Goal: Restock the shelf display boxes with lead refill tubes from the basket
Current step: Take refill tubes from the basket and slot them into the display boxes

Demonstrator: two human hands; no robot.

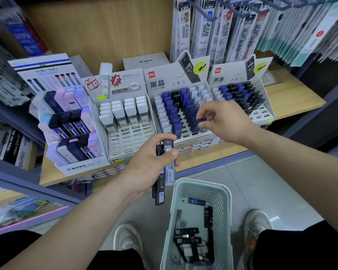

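Over the middle box [165,82], your right hand [225,121] pinches a blue tube [200,122] between curled fingertips, just above the slotted rows. Your left hand [150,165] grips black tubes [168,172], thumb across them, above the basket [203,184], where more tubes [189,237] lie.

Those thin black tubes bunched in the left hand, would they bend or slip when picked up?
Probably stiff: the black tubes jut straight below the left hand without sagging. Likely light, since several sit in one grip. Their smooth sides might let one slide out, as they sit at uneven heights.
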